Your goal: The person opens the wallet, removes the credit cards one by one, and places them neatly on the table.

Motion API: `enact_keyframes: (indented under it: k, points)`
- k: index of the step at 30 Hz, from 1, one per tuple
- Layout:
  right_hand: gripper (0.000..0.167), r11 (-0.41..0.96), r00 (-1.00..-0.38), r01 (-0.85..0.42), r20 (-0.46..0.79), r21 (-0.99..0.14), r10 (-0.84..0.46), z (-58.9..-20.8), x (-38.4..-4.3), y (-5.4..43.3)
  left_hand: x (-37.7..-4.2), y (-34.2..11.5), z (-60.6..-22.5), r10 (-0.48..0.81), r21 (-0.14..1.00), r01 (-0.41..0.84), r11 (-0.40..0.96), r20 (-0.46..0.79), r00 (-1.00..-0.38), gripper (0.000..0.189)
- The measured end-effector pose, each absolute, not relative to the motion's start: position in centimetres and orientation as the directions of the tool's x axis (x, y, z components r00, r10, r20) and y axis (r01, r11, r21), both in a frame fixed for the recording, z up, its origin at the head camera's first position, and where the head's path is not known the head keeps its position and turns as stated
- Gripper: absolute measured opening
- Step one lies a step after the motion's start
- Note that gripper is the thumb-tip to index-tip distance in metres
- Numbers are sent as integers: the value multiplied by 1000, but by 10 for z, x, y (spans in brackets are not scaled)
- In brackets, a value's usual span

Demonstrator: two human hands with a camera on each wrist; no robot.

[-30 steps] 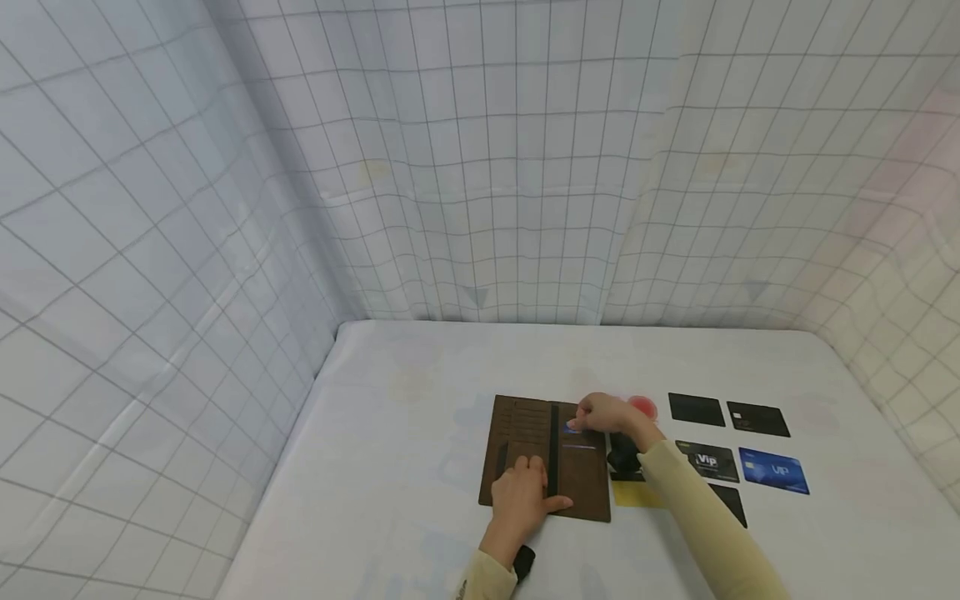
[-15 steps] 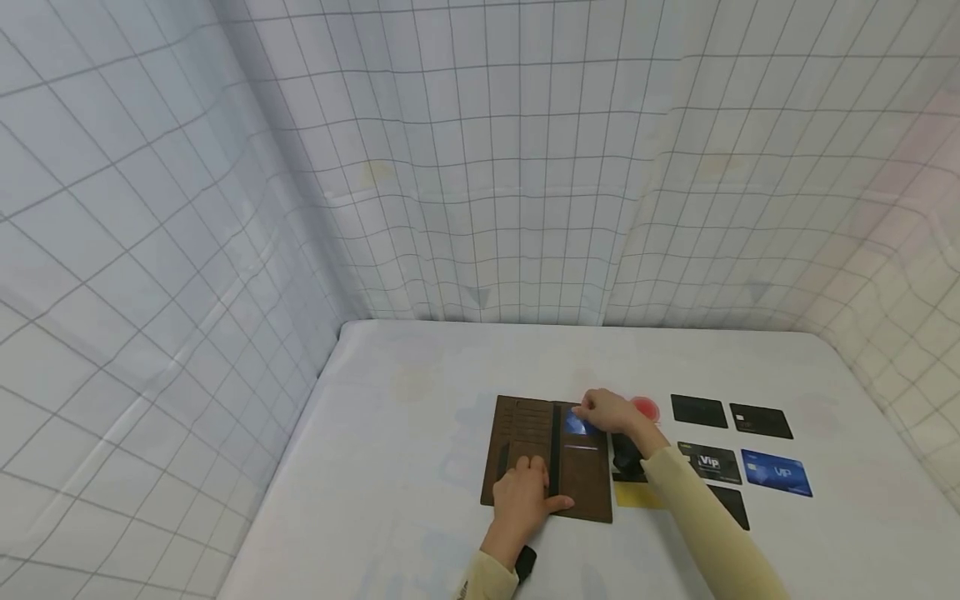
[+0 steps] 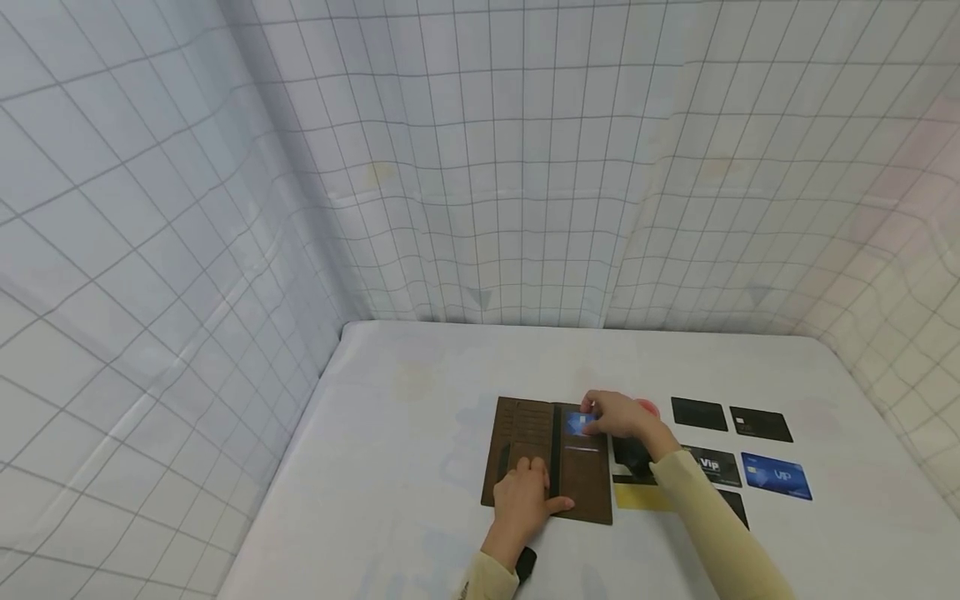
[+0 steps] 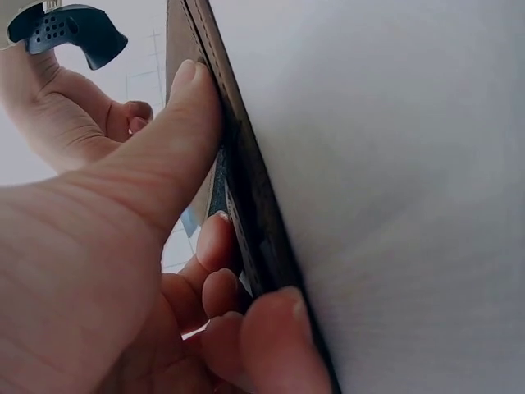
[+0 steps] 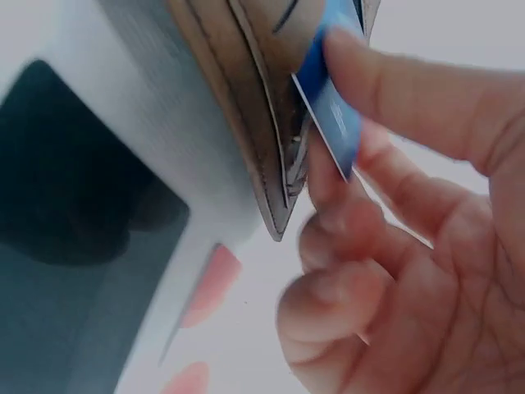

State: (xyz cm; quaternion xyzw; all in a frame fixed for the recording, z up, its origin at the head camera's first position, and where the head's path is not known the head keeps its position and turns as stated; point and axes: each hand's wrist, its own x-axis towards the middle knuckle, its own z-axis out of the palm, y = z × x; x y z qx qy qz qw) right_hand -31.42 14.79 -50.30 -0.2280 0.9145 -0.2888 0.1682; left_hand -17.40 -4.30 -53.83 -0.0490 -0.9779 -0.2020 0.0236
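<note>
An open brown wallet (image 3: 587,487) lies flat on the white table in the head view. My left hand (image 3: 520,498) rests on its lower part, fingers on the left panel and thumb reaching across the dark centre strip. In the left wrist view that thumb (image 4: 184,123) presses on the wallet near its edge. At the right panel's upper slot, my right hand (image 3: 621,417) pinches a blue card (image 3: 575,423) by its right side. The right wrist view has the thumb on one face of the card (image 5: 336,123) and a finger behind it.
Right of the wallet lie two black cards (image 3: 699,413) at the back, a black Vip card (image 3: 716,466), a blue VIP card (image 3: 777,476) and a partly covered black card (image 3: 735,505). A yellow-edged dark card (image 3: 641,497) and a red round shape (image 3: 649,407) sit near the right forearm.
More of the blue card shows on the right panel than a second ago. My right hand has shifted slightly right, its fingers now at the card's side. The left hand stays put.
</note>
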Motion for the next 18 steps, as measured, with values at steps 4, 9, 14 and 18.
enact_keyframes:
  k: [4, 9, 14, 18]
  points:
    - [23, 762, -885, -310, -121, -569, -450, -507, -313, 148, -173, -43, -539, 83, 389, 104, 915, 72, -994, 50]
    - [23, 777, -921, -264, -89, -571, -379, -511, -312, 150, -173, -42, -539, 79, 389, 98, 916, 65, -995, 50]
    - [25, 776, -937, -241, -69, -583, -343, -510, -312, 153, -173, -42, -538, 88, 373, 113, 921, 82, -993, 50]
    - [27, 799, -950, -216, -68, -561, -304, -506, -310, 154, -173, -42, -537, 92, 372, 118, 921, 86, -992, 50]
